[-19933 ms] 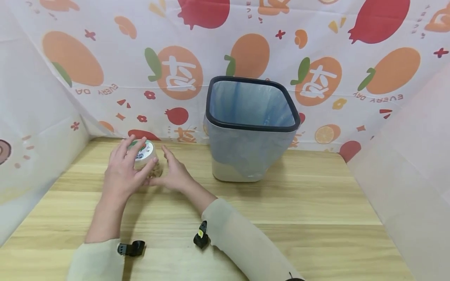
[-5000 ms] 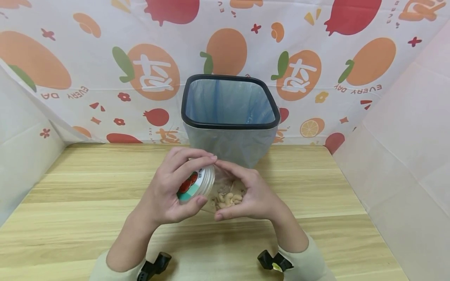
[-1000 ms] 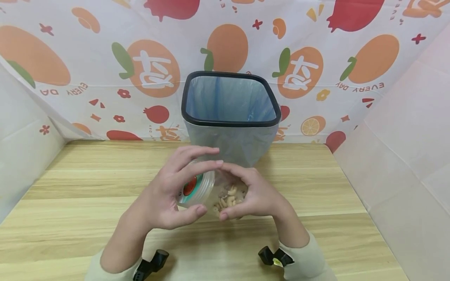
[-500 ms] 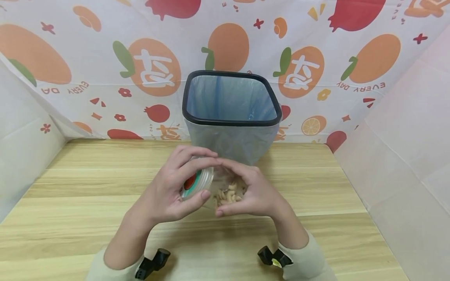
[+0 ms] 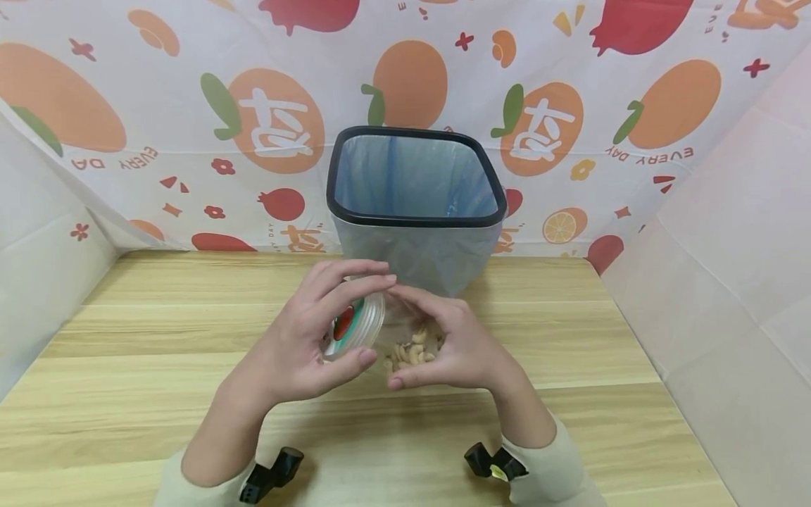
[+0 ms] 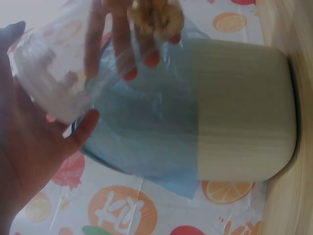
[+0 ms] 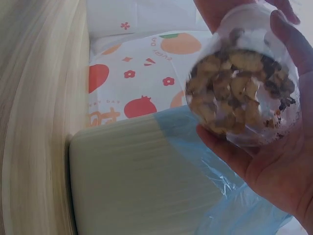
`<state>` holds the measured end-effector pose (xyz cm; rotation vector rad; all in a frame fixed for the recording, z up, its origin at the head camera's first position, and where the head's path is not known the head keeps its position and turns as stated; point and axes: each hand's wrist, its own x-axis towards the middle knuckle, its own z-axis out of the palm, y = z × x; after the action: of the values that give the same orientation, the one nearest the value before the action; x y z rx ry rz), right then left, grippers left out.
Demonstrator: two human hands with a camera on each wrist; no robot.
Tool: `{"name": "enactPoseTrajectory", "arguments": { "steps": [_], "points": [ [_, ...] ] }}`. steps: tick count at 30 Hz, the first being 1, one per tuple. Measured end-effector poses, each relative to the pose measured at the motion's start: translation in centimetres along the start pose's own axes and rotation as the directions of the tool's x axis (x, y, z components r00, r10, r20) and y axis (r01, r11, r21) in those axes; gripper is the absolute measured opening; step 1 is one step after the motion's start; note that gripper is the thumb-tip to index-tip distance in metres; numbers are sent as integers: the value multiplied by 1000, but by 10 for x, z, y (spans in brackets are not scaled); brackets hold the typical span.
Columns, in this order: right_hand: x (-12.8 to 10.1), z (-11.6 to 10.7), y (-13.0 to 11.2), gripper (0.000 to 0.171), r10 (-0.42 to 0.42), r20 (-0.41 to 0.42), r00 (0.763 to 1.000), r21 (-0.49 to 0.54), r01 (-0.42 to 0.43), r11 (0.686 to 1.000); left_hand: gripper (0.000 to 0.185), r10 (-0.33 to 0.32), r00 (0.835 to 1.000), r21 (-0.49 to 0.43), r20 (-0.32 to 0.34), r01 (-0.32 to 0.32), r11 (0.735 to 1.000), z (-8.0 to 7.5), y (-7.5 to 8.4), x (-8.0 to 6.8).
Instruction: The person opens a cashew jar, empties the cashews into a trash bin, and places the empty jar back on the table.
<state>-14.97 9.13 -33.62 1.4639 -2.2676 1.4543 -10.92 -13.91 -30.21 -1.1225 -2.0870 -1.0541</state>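
Note:
A clear plastic jar (image 5: 400, 324) is held tilted on its side above the table, its screw lid (image 5: 365, 325) facing left. The lid has a white, green and red label. Cashews (image 5: 412, 353) lie in the jar's lower part, and the right wrist view shows them through the jar's base (image 7: 239, 93). My left hand (image 5: 300, 338) grips the lid, thumb below and fingers over the top. My right hand (image 5: 472, 345) holds the jar's body near the base, thumb in front. The fingertips of both hands nearly meet above the jar. The palm hides part of the lid.
Just behind the hands stands a bin (image 5: 415, 257) with a black rim (image 5: 418, 221) and a bluish bag liner (image 5: 412, 176). A fruit-print cloth (image 5: 279, 134) hangs behind it. The wooden table (image 5: 158, 331) has pale walls at both sides.
The jar stood at the table's far left in the oldest frame; now both hands hold it up before the bin. Lately the lid's label and left fingers have shifted slightly.

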Motion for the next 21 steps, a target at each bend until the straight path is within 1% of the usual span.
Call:
{"name": "enactPoseTrajectory", "arguments": {
  "steps": [3, 6, 10, 14, 18, 21],
  "points": [
    [-1, -3, 1, 98, 30, 43, 999, 81, -34, 996, 60, 31, 999, -45, 23, -30, 999, -3, 1, 0],
    [-1, -5, 2, 93, 32, 77, 997, 160, -44, 986, 57, 77, 997, -83, 28, -74, 994, -5, 3, 2],
    [-2, -6, 3, 92, 20, 95, 995, 203, -39, 978, 51, 111, 993, -102, 31, -107, 989, -5, 5, 3],
    [-1, -6, 2, 92, 24, 102, 995, 214, -46, 976, 48, 119, 993, -108, 20, -116, 987, -5, 4, 3],
    [-1, -5, 0, 92, 28, 87, 996, 206, -45, 977, 47, 101, 995, -96, 1, -101, 990, -4, 2, 2],
    [0, -3, -2, 97, 12, 54, 998, 156, -20, 987, 48, 74, 997, -74, -11, -75, 994, -4, 1, 1]
  ]
}}
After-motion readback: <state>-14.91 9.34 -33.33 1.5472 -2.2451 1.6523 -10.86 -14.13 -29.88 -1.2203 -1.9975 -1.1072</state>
